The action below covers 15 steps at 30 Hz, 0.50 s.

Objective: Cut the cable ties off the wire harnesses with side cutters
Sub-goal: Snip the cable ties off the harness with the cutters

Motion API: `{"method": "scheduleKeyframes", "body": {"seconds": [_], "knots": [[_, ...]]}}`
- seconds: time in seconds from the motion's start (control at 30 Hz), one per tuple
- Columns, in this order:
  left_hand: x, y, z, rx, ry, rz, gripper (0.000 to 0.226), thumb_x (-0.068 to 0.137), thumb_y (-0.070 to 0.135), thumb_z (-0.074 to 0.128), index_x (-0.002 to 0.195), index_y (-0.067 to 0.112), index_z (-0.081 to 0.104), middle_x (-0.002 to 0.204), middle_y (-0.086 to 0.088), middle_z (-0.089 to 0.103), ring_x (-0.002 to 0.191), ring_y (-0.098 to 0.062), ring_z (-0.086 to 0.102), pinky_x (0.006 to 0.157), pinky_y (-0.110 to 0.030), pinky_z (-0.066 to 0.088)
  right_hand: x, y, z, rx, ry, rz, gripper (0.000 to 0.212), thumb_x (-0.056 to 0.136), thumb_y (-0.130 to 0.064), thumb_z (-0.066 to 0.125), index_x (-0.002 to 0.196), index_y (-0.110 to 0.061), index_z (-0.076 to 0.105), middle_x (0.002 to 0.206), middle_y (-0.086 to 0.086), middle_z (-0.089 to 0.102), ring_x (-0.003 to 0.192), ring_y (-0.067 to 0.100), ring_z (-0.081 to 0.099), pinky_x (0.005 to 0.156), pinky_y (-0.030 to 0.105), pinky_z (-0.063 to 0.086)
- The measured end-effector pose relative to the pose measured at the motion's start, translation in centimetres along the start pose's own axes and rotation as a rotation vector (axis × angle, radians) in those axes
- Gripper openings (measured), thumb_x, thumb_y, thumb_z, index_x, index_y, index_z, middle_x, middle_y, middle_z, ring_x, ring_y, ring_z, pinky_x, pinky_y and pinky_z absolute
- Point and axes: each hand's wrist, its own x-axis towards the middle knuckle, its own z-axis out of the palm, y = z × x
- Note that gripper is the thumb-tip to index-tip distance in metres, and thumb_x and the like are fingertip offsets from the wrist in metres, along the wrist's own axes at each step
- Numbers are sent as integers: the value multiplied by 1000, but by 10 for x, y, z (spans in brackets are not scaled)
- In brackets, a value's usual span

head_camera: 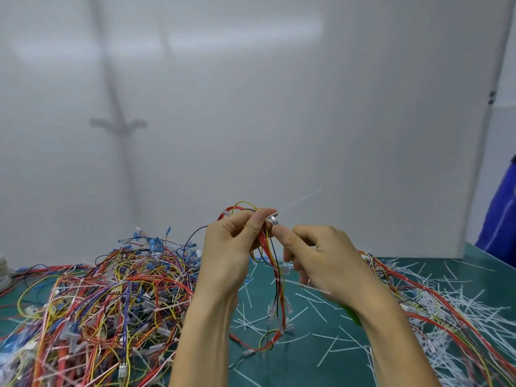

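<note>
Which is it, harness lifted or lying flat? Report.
Lifted: left hand grips the harness top above the mat; its wires hang down.

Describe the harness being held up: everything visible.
A thin bundle of red, yellow and black insulated wires, the harness loops above the left hand, whose grip pinches it in the air. The rest hangs towards the green mat, ending in clear-sleeved terminals. A white cable tie sticks out up and right near the loop, where the metal tip of the side cutters in the right hand meets the bundle.
</note>
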Motion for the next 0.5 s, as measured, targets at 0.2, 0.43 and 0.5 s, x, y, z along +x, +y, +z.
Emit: {"method": "scheduleKeyframes", "body": {"seconds": [0.2, 0.43, 0.5], "knots": [[0, 1, 2, 11, 27, 7, 23, 94, 16, 60, 82, 19, 78, 67, 8, 67, 60, 0, 58, 60, -12, 48, -1, 0, -1, -30, -10, 5, 67, 75, -81, 37, 61, -20, 62, 63, 4, 64, 55, 22, 62, 66, 48, 55], [-1, 1, 3, 41, 6, 2, 26, 94, 15, 61, 76, 22, 79, 73, 0, 68, 63, -5, 58, 63, -16, 51, -1, 1, -1, -33, 1, 7, 66, 75, -80, 36, 59, -21, 61, 63, 7, 64, 52, 22, 61, 62, 45, 54], [-1, 1, 2, 70, -4, -3, 25, 94, 15, 61, 77, 22, 79, 71, 0, 67, 65, -7, 60, 67, -20, 53, 0, 1, -1, -34, -4, 14, 64, 77, -78, 37, 58, -21, 61, 60, 6, 63, 49, 19, 59, 63, 44, 54]]}}
